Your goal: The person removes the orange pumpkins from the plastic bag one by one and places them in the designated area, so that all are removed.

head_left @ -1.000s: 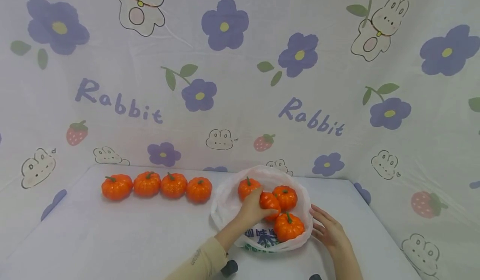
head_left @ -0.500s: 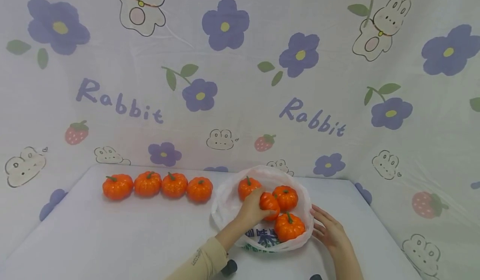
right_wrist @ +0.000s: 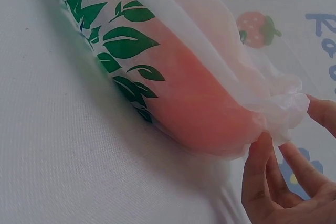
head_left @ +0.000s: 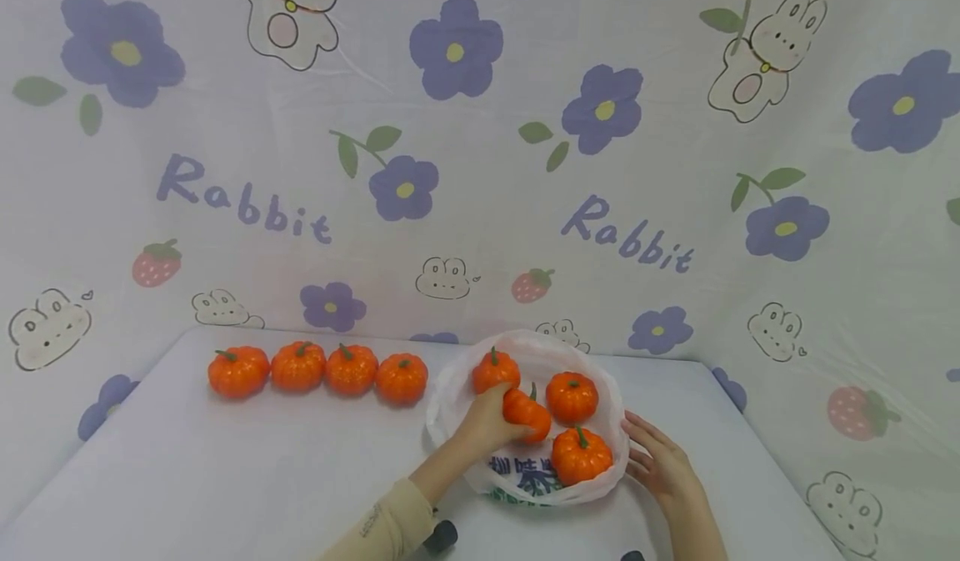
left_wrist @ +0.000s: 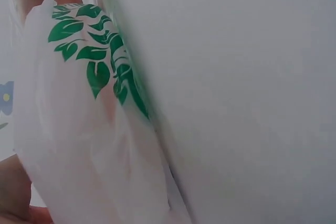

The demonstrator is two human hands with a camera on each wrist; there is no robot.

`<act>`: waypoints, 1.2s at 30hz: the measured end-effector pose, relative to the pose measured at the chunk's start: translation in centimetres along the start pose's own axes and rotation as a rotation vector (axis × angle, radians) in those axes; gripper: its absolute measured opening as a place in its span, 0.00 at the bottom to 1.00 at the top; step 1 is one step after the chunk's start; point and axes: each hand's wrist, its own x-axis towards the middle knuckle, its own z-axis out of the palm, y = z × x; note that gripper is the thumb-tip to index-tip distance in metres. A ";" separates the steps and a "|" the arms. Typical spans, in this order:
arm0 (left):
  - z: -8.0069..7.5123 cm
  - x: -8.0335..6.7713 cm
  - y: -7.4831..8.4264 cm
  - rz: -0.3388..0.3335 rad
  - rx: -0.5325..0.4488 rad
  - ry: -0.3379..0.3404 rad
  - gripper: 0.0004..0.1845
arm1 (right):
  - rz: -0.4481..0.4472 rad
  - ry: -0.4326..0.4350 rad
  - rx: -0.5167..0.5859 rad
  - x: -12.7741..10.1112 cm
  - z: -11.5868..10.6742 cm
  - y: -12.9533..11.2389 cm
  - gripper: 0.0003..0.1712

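My left hand (head_left: 487,418) grips a small orange pumpkin (head_left: 527,412) inside the white plastic bag (head_left: 450,403) on the bench (head_left: 225,478); my right hand (head_left: 660,461), fingers relaxed, touches the bag's rim.

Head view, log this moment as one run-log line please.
left hand: grips pumpkin inside white bag | right hand: fingers straight, touching bag rim | row of four pumpkins on table
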 end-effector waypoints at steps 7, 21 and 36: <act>-0.6 -0.1 -0.8 -0.007 0.013 -0.025 0.44 | 0.009 0.017 0.013 -0.1 0.1 0.1 0.46; -2.2 -0.1 -2.7 0.054 -0.023 -0.038 0.43 | -0.013 0.008 0.002 -0.6 0.1 0.3 0.47; -5.1 -1.0 -3.6 0.141 -0.143 -0.089 0.44 | -0.003 0.013 0.005 -0.6 0.2 0.2 0.48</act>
